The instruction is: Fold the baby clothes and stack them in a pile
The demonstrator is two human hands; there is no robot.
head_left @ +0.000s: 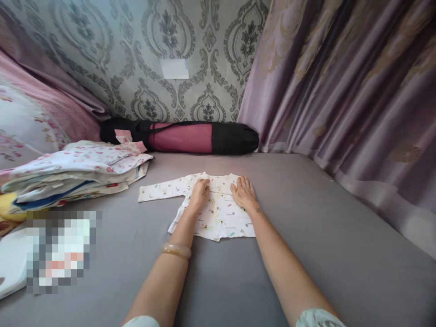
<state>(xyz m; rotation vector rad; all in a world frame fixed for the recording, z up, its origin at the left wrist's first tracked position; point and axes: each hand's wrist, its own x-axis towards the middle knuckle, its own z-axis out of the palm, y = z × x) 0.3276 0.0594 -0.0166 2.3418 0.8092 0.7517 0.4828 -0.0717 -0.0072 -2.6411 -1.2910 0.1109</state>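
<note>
At the middle of the grey sheet point(221, 284), a small white shirt point(230, 221) lies spread out, with a print of little motifs across it. Taking its centre as a clock face, the left hand point(201, 190) rests at ten o'clock with its fingers curled down on the cloth; whether it pinches a fold or merely presses cannot be told from this angle. At two o'clock the right hand point(243, 192) lies flat, palm down and fingers stretched, pressing without grasping anything. One sleeve point(161, 189) reaches out towards half past nine, flat and free of both hands; the other sleeve is not in view. Cloth this thin should be very light, limp and soft, with no stiffness of its own, so it would probably crease or drag if pulled from a single point. It looks neither fragile nor especially slippery. Good holds would be the cuff point(141, 194) at the sleeve's far end, the shoulders at eleven and one, or two spots along the hem point(236, 236) at six, taken between thumb and fingertips. Well apart, near half past nine, sits a pile point(78, 159) of clothes, and at eleven a long bag point(180, 137) lies by the wall point(129, 59).
</note>
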